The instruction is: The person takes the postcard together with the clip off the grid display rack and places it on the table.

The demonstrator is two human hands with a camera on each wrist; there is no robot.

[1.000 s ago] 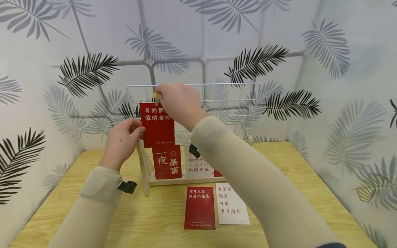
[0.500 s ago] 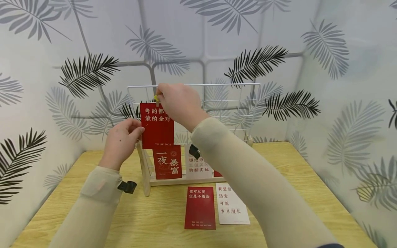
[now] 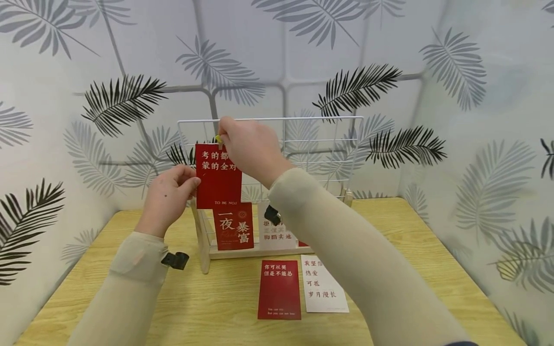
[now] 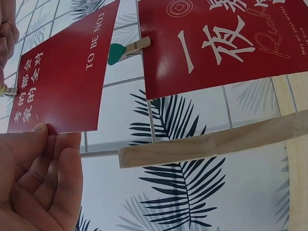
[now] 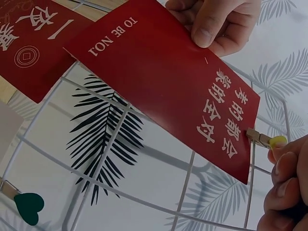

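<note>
A red card (image 3: 218,185) with white lettering is up against the left part of the white wire grid rack (image 3: 322,140). My left hand (image 3: 170,194) pinches its left edge between thumb and fingers. At the card's top edge my right hand (image 3: 253,146) pinches a small wooden clothespin (image 5: 260,138) with a yellow end. The clothespin's tip sits on the card's edge in the right wrist view. Just below hangs another red card (image 3: 234,228), fastened by a clothespin with a green heart (image 4: 116,54).
A white card (image 3: 277,235) hangs lower on the rack, partly behind the right sleeve, with a sliver of red card beside it. On the wooden table (image 3: 207,302) lie a red card (image 3: 279,293) and a white card (image 3: 324,288). A wooden base (image 3: 255,253) carries the rack.
The held card has come down slightly and a little to the left. The right hand and clothespin have lowered a touch, and the left hand has shifted slightly left.
</note>
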